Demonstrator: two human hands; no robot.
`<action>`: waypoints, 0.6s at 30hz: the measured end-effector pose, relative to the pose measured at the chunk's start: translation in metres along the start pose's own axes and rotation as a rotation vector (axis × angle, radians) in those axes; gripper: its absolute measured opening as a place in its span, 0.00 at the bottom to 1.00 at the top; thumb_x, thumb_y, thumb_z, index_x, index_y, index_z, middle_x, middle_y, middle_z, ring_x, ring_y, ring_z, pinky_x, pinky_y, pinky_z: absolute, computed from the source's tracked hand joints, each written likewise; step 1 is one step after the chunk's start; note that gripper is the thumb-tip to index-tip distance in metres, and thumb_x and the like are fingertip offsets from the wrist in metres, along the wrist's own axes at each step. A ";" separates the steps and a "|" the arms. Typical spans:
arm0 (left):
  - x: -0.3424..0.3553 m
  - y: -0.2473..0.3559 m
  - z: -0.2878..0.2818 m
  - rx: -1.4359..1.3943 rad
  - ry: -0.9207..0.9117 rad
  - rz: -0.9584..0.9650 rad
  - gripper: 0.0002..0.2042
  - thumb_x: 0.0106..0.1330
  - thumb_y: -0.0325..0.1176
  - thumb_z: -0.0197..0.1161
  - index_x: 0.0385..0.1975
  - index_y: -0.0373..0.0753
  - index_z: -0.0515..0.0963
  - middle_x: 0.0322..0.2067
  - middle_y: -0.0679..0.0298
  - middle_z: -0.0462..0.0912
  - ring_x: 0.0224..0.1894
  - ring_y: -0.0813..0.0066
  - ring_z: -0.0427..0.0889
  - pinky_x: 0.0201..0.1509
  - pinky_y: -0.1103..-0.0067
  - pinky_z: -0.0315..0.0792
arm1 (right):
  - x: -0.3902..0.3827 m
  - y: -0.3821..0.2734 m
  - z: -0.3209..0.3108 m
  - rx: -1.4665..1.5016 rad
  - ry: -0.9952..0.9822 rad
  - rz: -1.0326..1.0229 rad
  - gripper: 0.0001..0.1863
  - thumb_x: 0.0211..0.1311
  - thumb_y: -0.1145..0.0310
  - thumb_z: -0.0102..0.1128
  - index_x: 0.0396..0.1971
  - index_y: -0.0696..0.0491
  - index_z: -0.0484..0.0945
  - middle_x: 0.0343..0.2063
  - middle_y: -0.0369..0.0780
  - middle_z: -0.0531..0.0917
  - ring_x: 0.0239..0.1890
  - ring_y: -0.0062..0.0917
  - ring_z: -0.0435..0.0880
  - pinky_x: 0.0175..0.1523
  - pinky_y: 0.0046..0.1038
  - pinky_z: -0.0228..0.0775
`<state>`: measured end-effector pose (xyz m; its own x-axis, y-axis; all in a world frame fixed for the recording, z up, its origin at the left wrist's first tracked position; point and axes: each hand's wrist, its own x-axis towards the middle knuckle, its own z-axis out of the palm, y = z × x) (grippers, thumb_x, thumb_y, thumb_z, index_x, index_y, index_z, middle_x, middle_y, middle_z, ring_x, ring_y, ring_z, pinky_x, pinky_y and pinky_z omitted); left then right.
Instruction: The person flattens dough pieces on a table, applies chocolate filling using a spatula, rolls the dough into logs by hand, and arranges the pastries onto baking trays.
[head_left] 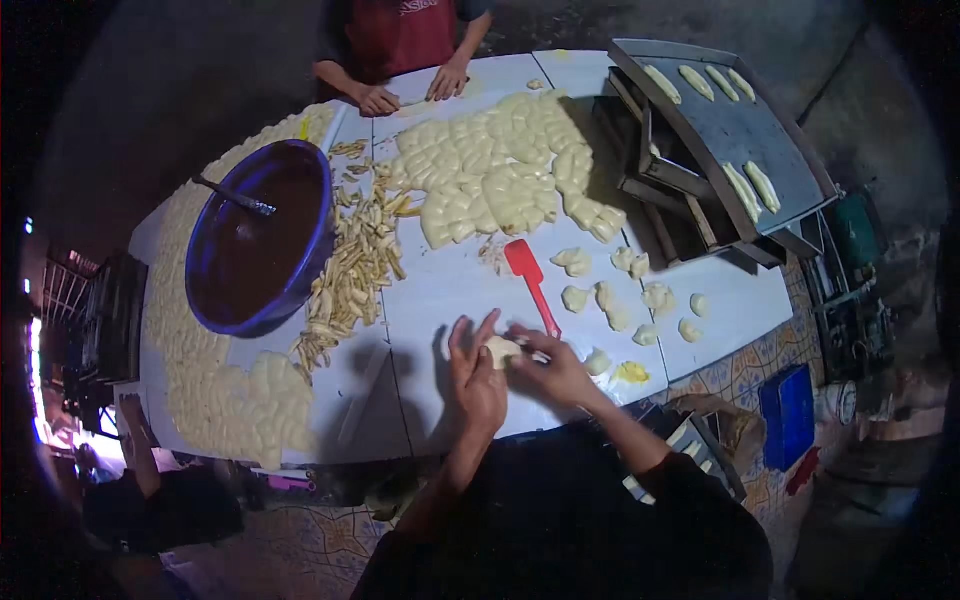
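Note:
My left hand (478,377) and my right hand (549,367) meet over the near edge of the white table (450,290). Together they pinch a small pale piece of dough (500,350) between the fingers. A red spatula (531,281) lies on the table just beyond my right hand. Several small dough pieces (612,296) are scattered to the right of it. A large mass of pale dough portions (500,170) covers the far middle of the table.
A blue bowl (312,262) of dark brown filling with a spoon (236,196) stands at the left, beside a heap of thin yellow strips (355,265). More dough lines the left edge (215,395). Metal trays (735,135) with shaped pieces sit far right. Another person's hands (410,90) work opposite.

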<state>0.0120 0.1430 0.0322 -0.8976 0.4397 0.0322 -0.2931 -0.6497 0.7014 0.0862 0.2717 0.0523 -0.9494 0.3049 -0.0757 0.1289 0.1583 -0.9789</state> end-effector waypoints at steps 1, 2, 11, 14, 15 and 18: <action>-0.003 -0.006 -0.003 0.061 -0.002 0.004 0.27 0.76 0.33 0.56 0.72 0.40 0.55 0.60 0.47 0.75 0.73 0.52 0.62 0.78 0.62 0.49 | 0.003 -0.003 0.021 0.004 0.076 0.003 0.23 0.65 0.69 0.66 0.60 0.57 0.78 0.51 0.47 0.83 0.54 0.31 0.82 0.55 0.30 0.75; -0.005 -0.001 -0.003 0.062 0.000 0.008 0.27 0.76 0.33 0.56 0.72 0.40 0.55 0.60 0.47 0.75 0.73 0.52 0.62 0.78 0.62 0.49 | 0.004 -0.004 0.034 0.012 0.161 0.011 0.20 0.63 0.71 0.66 0.55 0.58 0.81 0.45 0.48 0.84 0.47 0.33 0.85 0.51 0.31 0.77; -0.015 0.015 -0.065 -0.153 -0.047 -0.381 0.19 0.80 0.37 0.51 0.65 0.35 0.68 0.55 0.55 0.80 0.55 0.60 0.82 0.56 0.67 0.78 | -0.011 -0.018 0.033 -0.169 0.059 -0.356 0.23 0.62 0.79 0.63 0.58 0.60 0.77 0.52 0.47 0.82 0.57 0.39 0.82 0.60 0.32 0.75; -0.021 0.016 -0.051 0.055 0.051 -0.348 0.21 0.80 0.33 0.48 0.69 0.36 0.63 0.58 0.52 0.77 0.58 0.56 0.80 0.60 0.65 0.77 | -0.006 -0.009 0.031 -0.160 0.105 -0.300 0.23 0.62 0.80 0.62 0.59 0.59 0.78 0.52 0.47 0.81 0.57 0.35 0.82 0.58 0.31 0.76; -0.024 0.019 -0.046 -0.120 0.045 -0.394 0.23 0.80 0.32 0.48 0.72 0.37 0.59 0.62 0.51 0.73 0.60 0.56 0.77 0.63 0.64 0.75 | -0.007 -0.008 0.034 -0.142 0.005 -0.256 0.22 0.62 0.79 0.63 0.57 0.58 0.79 0.52 0.47 0.81 0.56 0.34 0.82 0.58 0.32 0.76; -0.030 0.020 -0.047 -0.301 0.092 -0.479 0.30 0.79 0.32 0.50 0.77 0.39 0.46 0.71 0.50 0.61 0.67 0.60 0.70 0.68 0.66 0.70 | -0.011 0.009 0.042 -0.184 -0.092 -0.276 0.17 0.63 0.76 0.65 0.53 0.57 0.83 0.49 0.46 0.81 0.55 0.31 0.81 0.58 0.33 0.73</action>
<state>0.0174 0.0881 0.0118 -0.6627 0.6813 -0.3108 -0.7428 -0.5456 0.3880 0.0852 0.2300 0.0364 -0.9763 0.1424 0.1627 -0.0952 0.3923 -0.9149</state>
